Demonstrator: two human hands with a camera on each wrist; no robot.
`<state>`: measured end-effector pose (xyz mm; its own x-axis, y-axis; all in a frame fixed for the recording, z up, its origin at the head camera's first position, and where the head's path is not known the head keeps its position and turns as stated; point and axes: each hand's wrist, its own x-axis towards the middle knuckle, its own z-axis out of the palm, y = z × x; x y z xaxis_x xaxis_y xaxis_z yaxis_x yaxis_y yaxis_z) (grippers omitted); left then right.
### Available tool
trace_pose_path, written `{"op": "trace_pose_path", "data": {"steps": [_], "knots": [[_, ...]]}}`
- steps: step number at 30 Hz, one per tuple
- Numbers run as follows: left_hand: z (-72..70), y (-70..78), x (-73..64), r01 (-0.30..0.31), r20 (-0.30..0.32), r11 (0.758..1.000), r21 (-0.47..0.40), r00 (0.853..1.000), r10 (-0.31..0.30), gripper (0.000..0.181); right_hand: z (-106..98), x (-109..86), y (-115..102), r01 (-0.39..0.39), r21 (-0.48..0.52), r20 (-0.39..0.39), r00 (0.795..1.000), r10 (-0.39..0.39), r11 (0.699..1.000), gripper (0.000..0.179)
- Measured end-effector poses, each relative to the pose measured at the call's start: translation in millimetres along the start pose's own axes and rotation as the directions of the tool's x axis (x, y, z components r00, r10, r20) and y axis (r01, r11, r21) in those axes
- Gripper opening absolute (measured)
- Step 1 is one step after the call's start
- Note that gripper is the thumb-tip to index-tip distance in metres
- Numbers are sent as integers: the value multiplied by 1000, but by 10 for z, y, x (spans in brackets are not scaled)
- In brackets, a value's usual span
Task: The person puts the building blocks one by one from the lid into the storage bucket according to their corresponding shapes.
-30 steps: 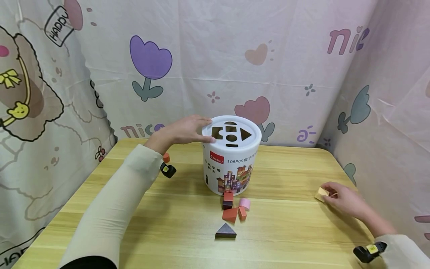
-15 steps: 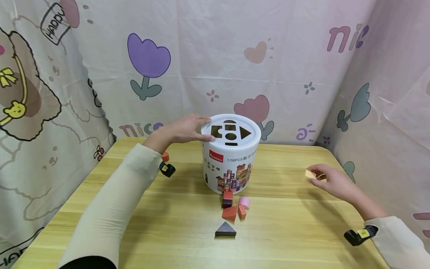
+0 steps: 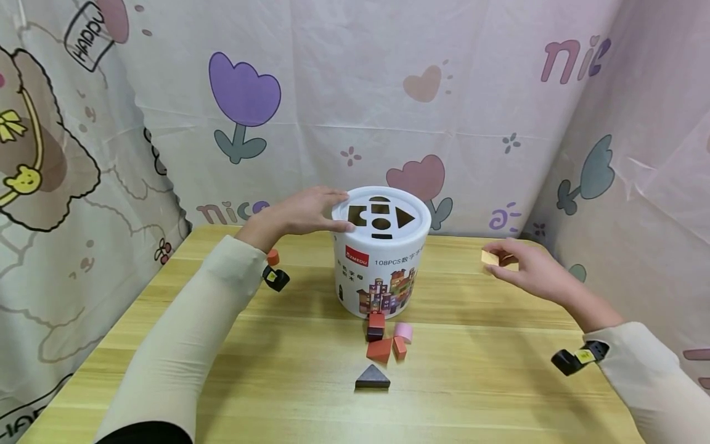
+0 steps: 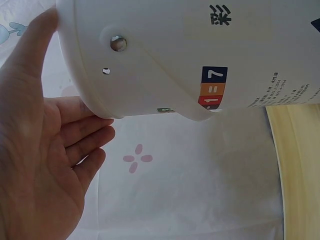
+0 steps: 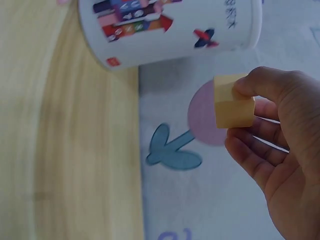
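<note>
A white toy-block bucket (image 3: 377, 271) stands upright on the table, its lid (image 3: 399, 197) cut with shaped holes. My left hand (image 3: 302, 213) rests on the lid's left rim, thumb on the near side and fingers farther back. Seen in the left wrist view, those fingers are fairly straight and touch the rim. Right of the bucket and above the table, my right hand (image 3: 532, 268) pinches a yellow wooden block (image 5: 234, 102) between thumb and fingers, apart from the bucket.
Before the bucket lie a red block (image 3: 376, 320) with a dark one (image 3: 375, 334), a pink cylinder (image 3: 403, 333), a red triangular block (image 3: 379, 350), a small red block (image 3: 399, 348) and a dark triangle (image 3: 372, 377). An orange block (image 3: 273, 257) lies by the left wrist. Printed cloth hangs behind.
My right hand has lifted the yellow block off the table's right side and carried it up and left towards the bucket. The left hand stays on the lid.
</note>
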<state>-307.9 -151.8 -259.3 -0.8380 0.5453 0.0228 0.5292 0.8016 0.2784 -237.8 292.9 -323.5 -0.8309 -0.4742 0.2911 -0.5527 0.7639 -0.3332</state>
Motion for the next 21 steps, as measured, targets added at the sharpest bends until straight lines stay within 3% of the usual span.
{"op": "trace_pose_path", "data": {"steps": [11,21], "knots": [[2,-1,-1,5,-3,1000,11,1000,-5,97,-168,301,-306,168,-10,-65,984,-168,986,31],[13,-7,-5,8,-2,1000,-2,1000,-8,99,-313,656,-605,199,41,-55,979,-197,979,29]]}}
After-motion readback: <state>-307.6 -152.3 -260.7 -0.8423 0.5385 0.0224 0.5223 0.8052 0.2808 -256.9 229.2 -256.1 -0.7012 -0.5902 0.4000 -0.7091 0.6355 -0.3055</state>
